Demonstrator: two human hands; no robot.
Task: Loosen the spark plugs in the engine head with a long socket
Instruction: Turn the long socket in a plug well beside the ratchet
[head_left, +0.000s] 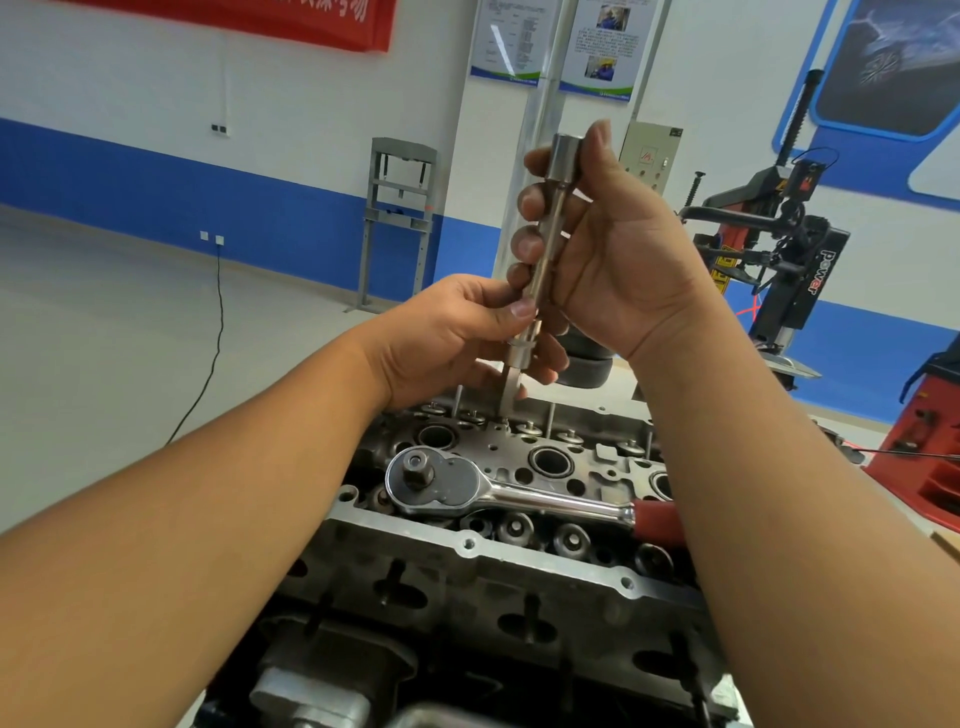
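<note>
Gripping the long socket (551, 218) upright above the engine head (498, 525), the right hand (608, 249) curls its fingers around the shaft. The left hand (457, 338) pinches the socket's lower end. A ratchet (498, 488) lies flat on the engine head, below both hands.

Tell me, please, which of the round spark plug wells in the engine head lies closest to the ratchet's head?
The leftmost well, just above the ratchet head; the middle well sits further right above the handle, and a third is partly hidden behind the right forearm.
</note>
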